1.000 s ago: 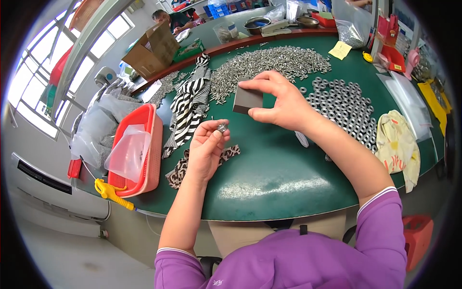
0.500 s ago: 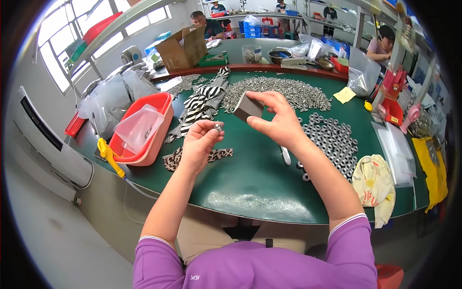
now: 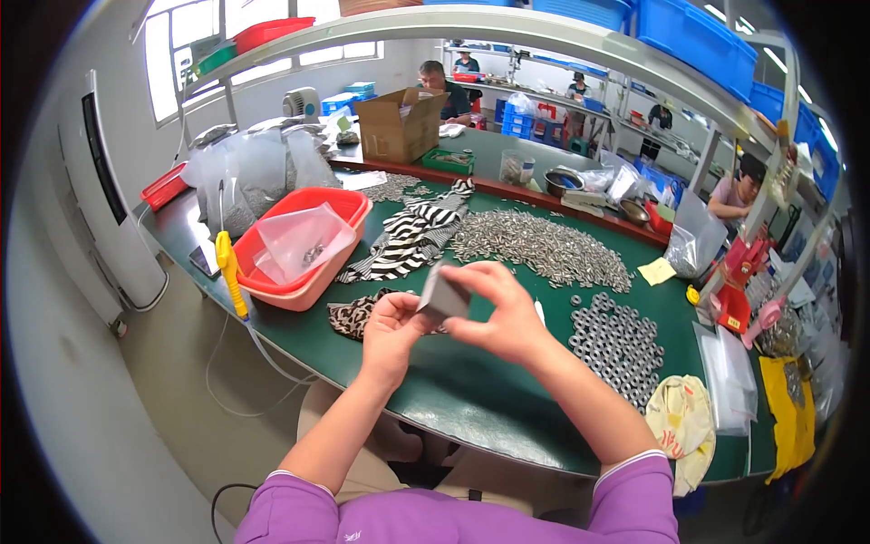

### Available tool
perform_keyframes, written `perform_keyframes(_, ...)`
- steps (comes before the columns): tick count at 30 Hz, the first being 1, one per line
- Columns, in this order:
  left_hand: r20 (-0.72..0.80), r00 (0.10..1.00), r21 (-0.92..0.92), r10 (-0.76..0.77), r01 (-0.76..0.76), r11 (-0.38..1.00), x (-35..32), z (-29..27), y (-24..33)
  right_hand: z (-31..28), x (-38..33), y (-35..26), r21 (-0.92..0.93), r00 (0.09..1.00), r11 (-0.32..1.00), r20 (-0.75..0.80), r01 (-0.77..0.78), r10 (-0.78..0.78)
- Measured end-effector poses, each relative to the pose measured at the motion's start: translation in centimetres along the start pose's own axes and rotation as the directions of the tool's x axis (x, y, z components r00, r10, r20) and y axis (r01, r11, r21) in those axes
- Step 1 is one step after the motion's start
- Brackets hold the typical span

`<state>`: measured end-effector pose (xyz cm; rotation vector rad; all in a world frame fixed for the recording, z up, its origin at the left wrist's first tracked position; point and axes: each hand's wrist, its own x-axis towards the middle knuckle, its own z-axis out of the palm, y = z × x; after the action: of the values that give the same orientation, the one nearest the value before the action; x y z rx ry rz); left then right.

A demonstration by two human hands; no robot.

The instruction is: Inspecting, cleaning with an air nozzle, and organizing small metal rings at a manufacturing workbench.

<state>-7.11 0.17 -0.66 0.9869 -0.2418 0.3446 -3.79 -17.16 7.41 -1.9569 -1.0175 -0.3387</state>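
Observation:
Above the green table (image 3: 489,417), my right hand (image 3: 507,317) grips a dark grey rectangular block (image 3: 448,297) between thumb and fingers. My left hand (image 3: 390,340) is closed in a pinch right against the block's left side. The small round metal part seen in it a moment earlier is hidden behind the block and fingers. A leopard-print cloth (image 3: 346,319) lies just beyond my left hand. To the right of my right hand, many silvery ring-shaped metal parts (image 3: 616,349) are spread out. Farther back is a heap of small metal pins (image 3: 544,249).
A red plastic basin (image 3: 358,210) holding a clear bag stands on the left, beside a yellow air gun (image 3: 228,272). A striped cloth (image 3: 412,234) lies behind. On the right are a cream cloth (image 3: 680,422) and plastic bags (image 3: 725,381). A shelf (image 3: 507,25) spans overhead.
My right hand has brought the block down and left to my left hand, and the two now meet. The whole view has shifted and tilted.

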Motion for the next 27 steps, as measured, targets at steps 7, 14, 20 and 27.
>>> perform_keyframes(7,-0.044,0.998,0.006,0.054,-0.054,0.999,0.3,0.1,-0.1,0.5,-0.7,-0.9,0.026,0.994,0.998,0.092,0.062,-0.064)
perform_keyframes(14,0.025,0.998,0.016,-0.056,0.056,0.998,0.2,1.9,0.4,-1.7,-0.2,1.4,-0.033,0.985,0.997,-0.155,-0.076,0.070)
perform_keyframes(20,0.054,0.998,-0.020,-0.042,0.043,0.999,1.1,1.2,0.3,-0.2,-0.6,-0.8,0.030,0.997,0.997,0.030,0.077,-0.078)
perform_keyframes(27,0.051,0.998,0.020,-0.038,0.037,0.999,0.5,0.2,-0.8,0.5,-0.7,0.8,0.013,0.999,0.999,-0.020,0.038,-0.038)
